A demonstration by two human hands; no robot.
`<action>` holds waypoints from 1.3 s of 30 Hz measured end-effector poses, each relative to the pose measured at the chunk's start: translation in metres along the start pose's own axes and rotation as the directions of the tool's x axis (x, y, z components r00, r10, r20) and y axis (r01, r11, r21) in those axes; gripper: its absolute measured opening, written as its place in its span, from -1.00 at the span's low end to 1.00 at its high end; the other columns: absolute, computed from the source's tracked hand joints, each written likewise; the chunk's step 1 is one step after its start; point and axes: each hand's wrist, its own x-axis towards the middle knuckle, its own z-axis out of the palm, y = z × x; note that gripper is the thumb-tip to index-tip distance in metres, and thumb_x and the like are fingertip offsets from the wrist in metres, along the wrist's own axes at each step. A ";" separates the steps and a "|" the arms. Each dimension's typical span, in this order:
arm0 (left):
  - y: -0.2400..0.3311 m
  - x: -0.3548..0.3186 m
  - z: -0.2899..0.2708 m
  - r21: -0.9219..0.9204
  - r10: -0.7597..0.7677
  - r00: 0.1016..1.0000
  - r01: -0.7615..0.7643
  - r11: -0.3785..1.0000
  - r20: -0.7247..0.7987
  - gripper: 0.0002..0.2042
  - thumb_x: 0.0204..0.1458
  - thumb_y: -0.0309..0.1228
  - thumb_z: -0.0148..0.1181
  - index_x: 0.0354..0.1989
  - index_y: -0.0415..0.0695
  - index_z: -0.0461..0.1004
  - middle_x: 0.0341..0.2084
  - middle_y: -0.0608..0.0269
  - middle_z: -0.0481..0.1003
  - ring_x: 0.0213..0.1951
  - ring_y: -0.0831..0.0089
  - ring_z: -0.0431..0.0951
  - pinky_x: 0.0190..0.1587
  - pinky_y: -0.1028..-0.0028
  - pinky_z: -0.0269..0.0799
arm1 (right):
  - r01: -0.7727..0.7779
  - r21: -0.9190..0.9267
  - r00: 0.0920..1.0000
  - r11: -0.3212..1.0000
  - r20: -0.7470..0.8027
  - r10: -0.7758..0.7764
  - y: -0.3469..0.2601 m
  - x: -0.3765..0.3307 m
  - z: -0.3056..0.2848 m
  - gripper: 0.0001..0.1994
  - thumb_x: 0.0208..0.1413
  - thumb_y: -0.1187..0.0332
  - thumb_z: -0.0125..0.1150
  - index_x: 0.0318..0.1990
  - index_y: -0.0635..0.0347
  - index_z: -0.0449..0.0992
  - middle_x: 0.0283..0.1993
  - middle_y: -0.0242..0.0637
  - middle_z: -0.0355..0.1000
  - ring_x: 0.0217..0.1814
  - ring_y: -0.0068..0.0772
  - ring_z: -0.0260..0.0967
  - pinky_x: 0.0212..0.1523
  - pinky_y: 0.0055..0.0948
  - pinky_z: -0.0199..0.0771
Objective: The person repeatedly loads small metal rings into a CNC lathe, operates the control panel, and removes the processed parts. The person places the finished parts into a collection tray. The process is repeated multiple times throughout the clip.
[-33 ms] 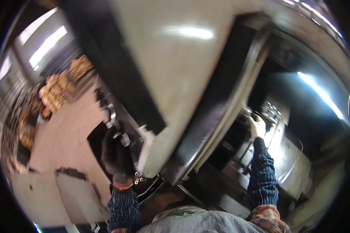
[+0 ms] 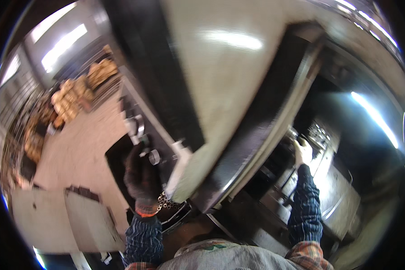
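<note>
Left hand: the left hand (image 2: 141,173), in a dark glove, rests at the knobs (image 2: 154,156) on the machine's front panel; finger spread cannot be told.
Right hand: the right hand (image 2: 303,150), in a light glove, reaches inside the machine with fingers curled on a metal part (image 2: 297,135).
Door: the pale sliding door (image 2: 220,81) stands between both arms.
Chain: a small metal chain (image 2: 164,201) hangs just beside the left wrist.
Background: stacked sacks (image 2: 78,90) lie well apart, upper left.

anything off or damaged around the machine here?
Nothing stands out. The left hand, in a dark glove, is at the knobs on the machine's front; the right hand reaches inside the open enclosure. The picture is blurred, so fine damage would not show.
</note>
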 end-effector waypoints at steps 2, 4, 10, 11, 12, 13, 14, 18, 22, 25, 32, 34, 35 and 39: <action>0.012 -0.010 0.002 -0.513 -0.151 0.985 0.173 0.841 0.085 -0.62 0.24 -0.43 0.02 0.20 -0.29 0.36 -0.01 0.12 0.52 -0.01 0.45 0.51 0.02 0.51 0.42 | -0.045 0.073 0.999 0.996 0.006 0.045 0.009 0.004 0.002 -0.59 0.12 0.25 0.24 0.04 0.35 0.52 -0.04 -0.15 0.56 -0.04 -0.35 0.48 0.03 -0.44 0.40; 0.028 -0.017 0.001 -0.151 -0.086 0.985 0.109 0.983 0.149 -0.64 0.18 -0.55 0.04 0.17 -0.26 0.40 -0.09 0.19 0.56 -0.09 0.54 0.54 -0.05 0.53 0.45 | 0.057 -0.004 0.998 0.998 -0.005 -0.057 0.021 0.004 0.000 -0.58 0.12 0.25 0.24 0.05 0.37 0.51 -0.01 -0.13 0.54 -0.02 -0.33 0.48 0.06 -0.40 0.40; 0.070 -0.010 -0.007 0.653 0.033 0.949 -0.241 0.718 0.314 -0.60 0.12 -0.52 0.13 0.17 -0.01 0.43 -0.23 0.15 0.63 -0.29 0.36 0.67 -0.25 0.48 0.56 | -0.217 0.544 0.974 0.811 0.178 0.141 0.049 -0.032 -0.013 -0.57 0.20 0.47 0.07 0.24 0.16 0.34 0.04 -0.26 0.42 -0.11 -0.42 0.44 -0.08 -0.52 0.53; 0.076 -0.009 -0.008 0.785 -0.106 0.945 -0.192 0.588 0.311 -0.54 0.07 -0.45 0.16 0.20 0.10 0.41 -0.26 0.18 0.63 -0.30 0.26 0.66 -0.27 0.39 0.59 | -0.233 0.630 0.970 0.741 0.208 0.129 0.048 -0.044 -0.018 -0.63 0.26 0.42 0.06 0.21 0.13 0.35 0.05 -0.28 0.39 -0.09 -0.48 0.42 -0.09 -0.52 0.52; 0.081 -0.006 -0.009 0.806 -0.149 0.931 -0.197 0.558 0.332 -0.53 0.06 -0.43 0.16 0.20 0.14 0.40 -0.29 0.18 0.63 -0.31 0.23 0.66 -0.28 0.37 0.59 | -0.210 0.635 0.971 0.743 0.221 0.086 0.044 -0.056 -0.023 -0.65 0.28 0.37 0.06 0.21 0.11 0.36 0.01 -0.30 0.41 -0.17 -0.53 0.40 -0.16 -0.54 0.51; 0.086 -0.006 -0.010 0.828 -0.208 0.915 -0.192 0.527 0.345 -0.51 0.05 -0.41 0.17 0.21 0.19 0.39 -0.31 0.19 0.63 -0.32 0.21 0.65 -0.28 0.35 0.59 | -0.231 0.654 0.966 0.720 0.243 0.089 0.038 -0.069 -0.028 -0.66 0.31 0.31 0.06 0.20 0.08 0.36 -0.02 -0.32 0.42 -0.24 -0.58 0.37 -0.23 -0.56 0.50; 0.088 -0.003 -0.010 0.780 -0.043 0.924 -0.296 0.551 0.381 -0.53 0.04 -0.37 0.16 0.20 0.18 0.40 -0.32 0.12 0.61 -0.32 0.17 0.64 -0.27 0.31 0.59 | -0.217 0.599 0.964 0.770 0.254 0.075 0.028 -0.079 -0.036 -0.67 0.32 0.27 0.07 0.19 0.07 0.37 -0.05 -0.35 0.44 -0.31 -0.63 0.32 -0.31 -0.58 0.45; 0.090 -0.002 -0.016 0.770 -0.128 0.919 -0.229 0.595 0.373 -0.55 0.10 -0.24 0.15 0.21 0.16 0.40 -0.36 0.03 0.60 -0.33 0.08 0.63 -0.28 0.24 0.57 | -0.091 0.458 0.940 0.884 0.333 -0.076 -0.019 -0.119 -0.062 -0.73 0.30 0.29 0.10 0.11 0.09 0.45 -0.15 -0.45 0.47 -0.49 -0.74 0.20 -0.50 -0.69 0.27; 0.086 -0.025 -0.036 0.650 -0.196 0.900 -0.118 0.751 0.390 -0.59 0.15 -0.23 0.12 0.19 0.08 0.41 -0.37 -0.04 0.59 -0.36 0.12 0.65 -0.32 0.33 0.57 | -0.082 0.626 0.848 0.775 0.453 -0.276 -0.070 -0.146 -0.068 -0.67 0.18 0.40 0.21 0.09 0.24 0.41 0.01 -0.30 0.44 -0.29 -0.58 0.38 -0.30 -0.60 0.46; 0.085 -0.064 -0.067 0.690 -0.327 0.881 0.001 0.724 0.342 -0.62 0.17 -0.25 0.10 0.17 0.07 0.44 -0.30 0.04 0.61 -0.31 0.23 0.67 -0.25 0.36 0.57 | -0.162 0.702 0.782 0.694 0.520 -0.343 -0.105 -0.182 -0.077 -0.52 0.06 0.30 0.37 0.12 0.21 0.38 0.06 -0.24 0.42 -0.23 -0.52 0.40 -0.21 -0.54 0.49; 0.107 -0.165 -0.219 0.531 -0.452 0.890 0.410 0.742 -0.056 -0.59 0.13 -0.36 0.17 0.19 0.01 0.43 -0.21 0.12 0.61 -0.20 0.40 0.63 -0.11 0.44 0.52 | -0.432 0.588 0.522 0.684 0.782 -0.342 -0.178 -0.310 -0.026 -0.58 0.15 0.25 0.29 0.07 0.29 0.38 -0.18 -0.05 0.51 -0.42 -0.30 0.51 -0.47 -0.31 0.59; 0.130 -0.196 -0.270 0.455 -0.472 0.851 0.522 0.721 -0.229 -0.60 0.11 -0.44 0.22 0.16 -0.10 0.45 -0.12 0.16 0.60 -0.09 0.54 0.57 -0.03 0.50 0.47 | -0.498 0.475 0.362 0.726 0.874 -0.324 -0.201 -0.358 0.008 -0.67 0.22 0.35 0.19 0.07 0.30 0.39 -0.17 -0.10 0.50 -0.35 -0.35 0.49 -0.36 -0.33 0.58; 0.145 -0.212 -0.293 0.547 -0.366 0.881 0.472 0.691 -0.299 -0.62 0.12 -0.45 0.21 0.15 -0.12 0.46 -0.13 0.15 0.60 -0.09 0.52 0.55 -0.03 0.50 0.45 | -0.497 0.415 0.283 0.763 0.908 -0.309 -0.214 -0.383 0.028 -0.70 0.24 0.39 0.13 0.09 0.30 0.39 -0.15 -0.12 0.50 -0.31 -0.38 0.48 -0.30 -0.35 0.57; 0.214 -0.277 -0.362 0.434 -0.132 0.760 0.495 0.752 -0.637 -0.70 0.12 -0.59 0.16 0.05 -0.27 0.51 -0.13 0.17 0.58 -0.06 0.49 0.54 0.02 0.51 0.42 | -0.694 0.179 -0.133 0.697 0.920 -0.368 -0.259 -0.484 0.089 -0.68 0.23 0.40 0.16 0.10 0.30 0.40 -0.13 -0.17 0.49 -0.28 -0.45 0.46 -0.28 -0.41 0.57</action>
